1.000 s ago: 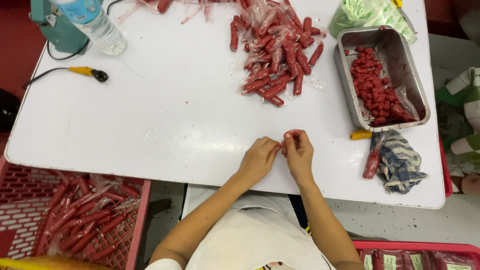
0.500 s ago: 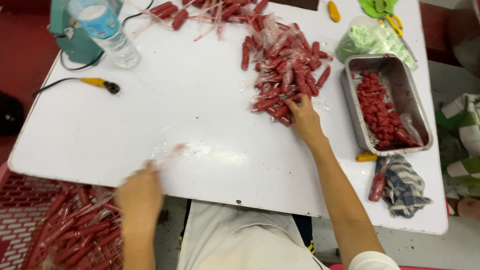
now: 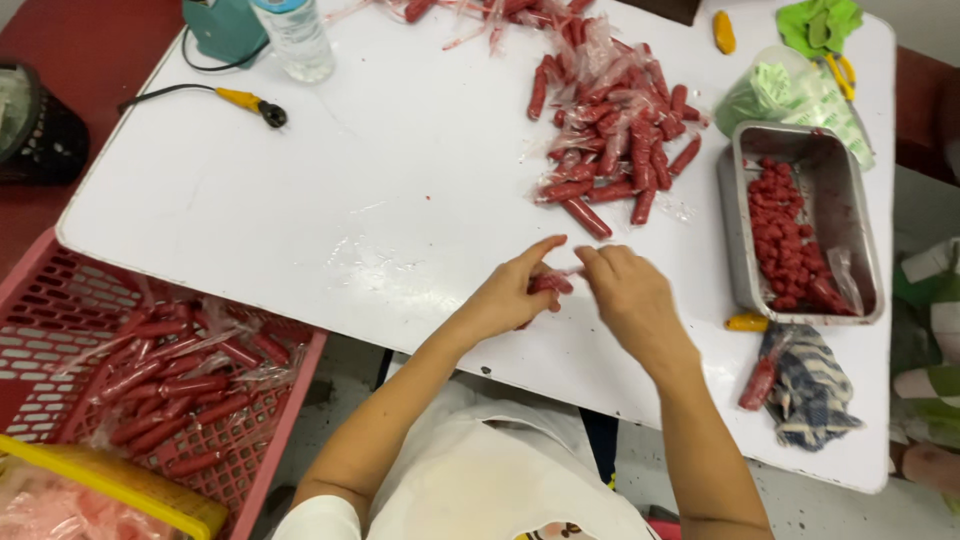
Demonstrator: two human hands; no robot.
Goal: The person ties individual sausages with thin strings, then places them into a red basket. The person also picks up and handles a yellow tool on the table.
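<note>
A sausage (image 3: 549, 283), short, red and glossy in its clear plastic skin, sits pinched between the two hands just above the near part of the white table (image 3: 400, 200). The left hand (image 3: 508, 294) closes its thumb and fingers on one end, forefinger stretched out over it; the right hand (image 3: 628, 298) meets it from the other side, fingertips pressed to the same piece. Down at the near left stands a pink plastic crate (image 3: 40, 290) with a gridded wall, holding long wrapped sausages. At the near right a checked blue cloth (image 3: 815, 395) lies crumpled beside a yellow-handled tool (image 3: 748, 322). Beyond it a rectangular metal tray (image 3: 850, 215) holds small peeled red pieces. Farther off, a loose pile of sausages (image 3: 615, 140) lies tangled in crinkled wrappers, and a clear plastic bottle (image 3: 296, 38) stands at the far edge.
</note>
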